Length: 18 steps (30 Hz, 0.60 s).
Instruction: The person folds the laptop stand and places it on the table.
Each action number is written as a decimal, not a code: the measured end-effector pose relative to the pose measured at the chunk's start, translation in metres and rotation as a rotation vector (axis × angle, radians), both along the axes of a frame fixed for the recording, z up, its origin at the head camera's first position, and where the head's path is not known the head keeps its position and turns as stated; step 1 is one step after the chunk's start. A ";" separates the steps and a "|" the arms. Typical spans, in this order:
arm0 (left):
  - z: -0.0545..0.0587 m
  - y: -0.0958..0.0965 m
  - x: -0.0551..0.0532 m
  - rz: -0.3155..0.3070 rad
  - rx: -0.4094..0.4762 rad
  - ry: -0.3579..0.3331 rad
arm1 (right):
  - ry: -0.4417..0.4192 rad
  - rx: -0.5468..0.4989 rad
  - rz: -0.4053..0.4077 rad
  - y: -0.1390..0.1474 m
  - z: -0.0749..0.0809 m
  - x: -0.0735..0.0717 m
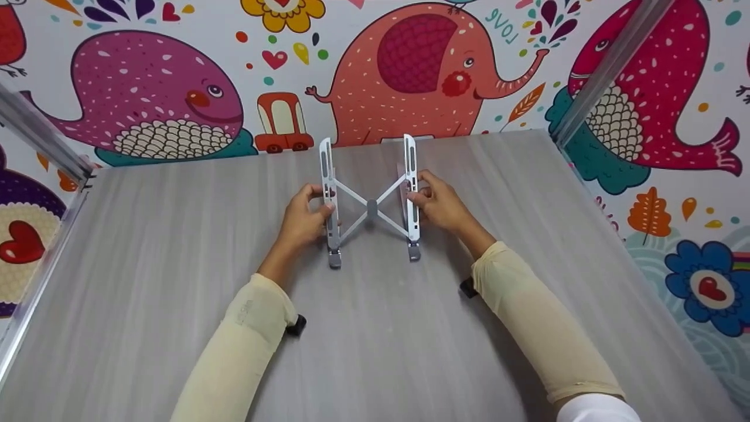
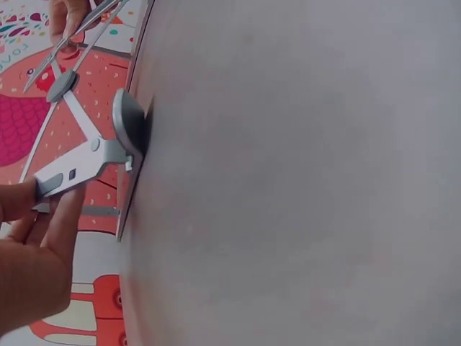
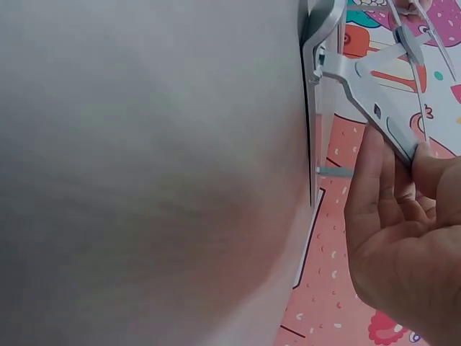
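A silver folding laptop stand (image 1: 372, 209) stands unfolded on the table, its two slotted side arms joined by a crossed brace with a grey hub. My left hand (image 1: 303, 218) grips the left arm between thumb and fingers. On the other side, my right hand (image 1: 442, 205) pinches the right arm the same way. Up close in the left wrist view, the left side arm (image 2: 75, 169) slopes up from a grey hooked front foot (image 2: 128, 122) at the table. The right wrist view shows fingers under the right side arm (image 3: 378, 108) and the thumb on top.
The stand is on a grey wood-grain table (image 1: 176, 264), toward its far edge. Behind rises a wall with cartoon animals (image 1: 410, 70). Metal posts (image 1: 609, 70) stand at the table's far corners. Both sleeved forearms carry small black wrist devices (image 1: 296, 325).
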State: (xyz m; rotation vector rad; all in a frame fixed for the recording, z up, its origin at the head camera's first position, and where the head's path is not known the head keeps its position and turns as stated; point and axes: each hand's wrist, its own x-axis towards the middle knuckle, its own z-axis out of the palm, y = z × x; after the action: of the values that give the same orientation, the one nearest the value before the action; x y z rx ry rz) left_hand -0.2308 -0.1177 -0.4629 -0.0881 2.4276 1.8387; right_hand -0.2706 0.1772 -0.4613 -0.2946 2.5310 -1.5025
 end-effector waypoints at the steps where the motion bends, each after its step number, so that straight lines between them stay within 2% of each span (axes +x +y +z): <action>1: 0.000 0.000 0.003 0.002 -0.017 0.011 | -0.004 0.008 0.007 0.001 0.000 0.001; 6: 0.000 0.001 0.017 0.013 -0.097 0.062 | -0.024 0.032 0.037 0.002 0.003 0.005; 12: 0.001 0.003 0.031 0.016 -0.099 0.072 | -0.065 0.022 0.060 0.005 0.002 0.014; 18: 0.002 0.006 0.042 0.024 -0.110 0.073 | -0.071 -0.013 0.084 0.010 0.000 0.026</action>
State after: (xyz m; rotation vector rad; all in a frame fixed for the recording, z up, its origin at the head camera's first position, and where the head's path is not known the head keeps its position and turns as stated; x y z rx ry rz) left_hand -0.1889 -0.1112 -0.4613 -0.0600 2.5874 1.7465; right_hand -0.2446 0.1867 -0.4610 -0.3385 2.4239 -1.4725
